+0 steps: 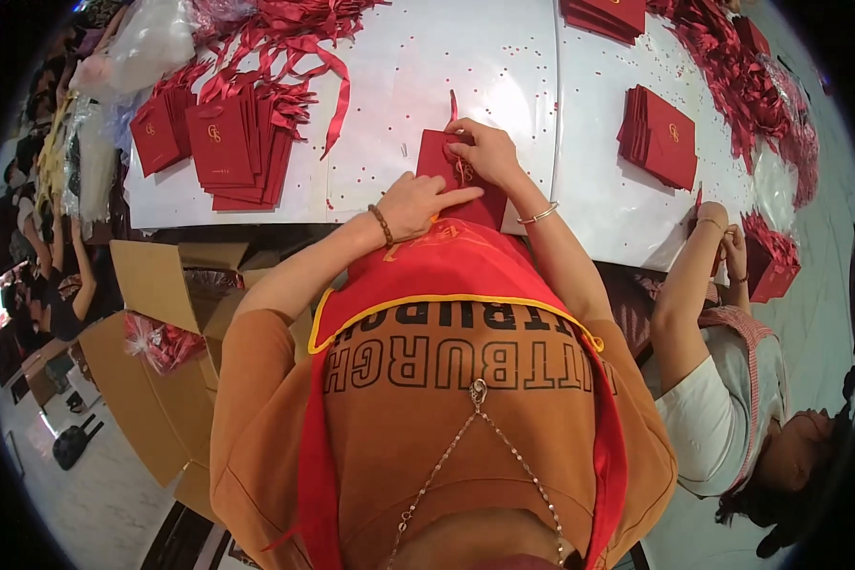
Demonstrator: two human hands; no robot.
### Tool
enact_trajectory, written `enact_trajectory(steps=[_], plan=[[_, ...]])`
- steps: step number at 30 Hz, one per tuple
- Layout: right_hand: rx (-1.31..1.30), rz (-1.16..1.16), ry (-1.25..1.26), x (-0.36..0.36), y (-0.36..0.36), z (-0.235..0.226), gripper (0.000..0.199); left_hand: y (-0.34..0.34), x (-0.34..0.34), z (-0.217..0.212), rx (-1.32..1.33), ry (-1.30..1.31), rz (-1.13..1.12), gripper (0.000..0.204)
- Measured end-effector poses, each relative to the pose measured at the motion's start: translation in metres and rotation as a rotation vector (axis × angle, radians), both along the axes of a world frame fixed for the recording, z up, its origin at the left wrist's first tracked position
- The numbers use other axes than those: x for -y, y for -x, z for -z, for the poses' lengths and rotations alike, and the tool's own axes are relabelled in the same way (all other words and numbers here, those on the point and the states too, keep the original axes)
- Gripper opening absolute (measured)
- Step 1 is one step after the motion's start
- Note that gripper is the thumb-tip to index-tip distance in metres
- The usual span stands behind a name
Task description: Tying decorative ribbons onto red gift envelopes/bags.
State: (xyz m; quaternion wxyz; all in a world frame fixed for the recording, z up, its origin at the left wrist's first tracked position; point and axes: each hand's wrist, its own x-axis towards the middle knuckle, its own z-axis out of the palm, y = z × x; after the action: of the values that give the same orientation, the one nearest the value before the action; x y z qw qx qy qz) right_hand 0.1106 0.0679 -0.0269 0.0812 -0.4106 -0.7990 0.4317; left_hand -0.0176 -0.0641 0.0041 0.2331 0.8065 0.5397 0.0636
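Note:
A dark red paper gift bag (433, 144) with a gold emblem lies flat on the white table in front of me. My left hand (418, 204) rests across its lower left part, index finger stretched out over the bag. My right hand (486, 152) is pinched at the bag's upper part, thumb and forefinger on a thin red ribbon (453, 106) whose end sticks up beyond the top edge. Both hands partly cover the bag, and the ribbon between my right fingers is mostly hidden.
Stacked red bags (223, 147) and loose red ribbons (332, 81) lie at the left. More bags (657, 138) and a ribbon heap (731, 85) are on the right. An open cardboard box (147, 380) stands lower left. A co-worker's arm (689, 275) reaches in at the right.

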Motion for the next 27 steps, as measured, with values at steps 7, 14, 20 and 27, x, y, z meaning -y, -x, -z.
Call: enact_trajectory(steps=[7, 14, 20, 27], plan=[[-0.178, 0.017, -0.076, -0.006, -0.016, 0.006, 0.025, 0.013, -0.013, 0.012, 0.557, 0.412, 0.017, 0.029], [0.013, -0.099, -0.49, 0.0, -0.054, -0.011, 0.029, 0.054, -0.015, -0.029, 1.681, 0.355, -0.622, 0.04], [-0.01, 0.032, -0.44, 0.013, -0.053, -0.011, 0.03, 0.094, -0.027, 0.004, 1.617, 0.165, -1.016, 0.019], [-0.014, 0.033, -0.355, 0.01, -0.049, -0.007, 0.031, 0.106, -0.055, 0.001, 2.148, 0.188, -1.163, 0.018]])
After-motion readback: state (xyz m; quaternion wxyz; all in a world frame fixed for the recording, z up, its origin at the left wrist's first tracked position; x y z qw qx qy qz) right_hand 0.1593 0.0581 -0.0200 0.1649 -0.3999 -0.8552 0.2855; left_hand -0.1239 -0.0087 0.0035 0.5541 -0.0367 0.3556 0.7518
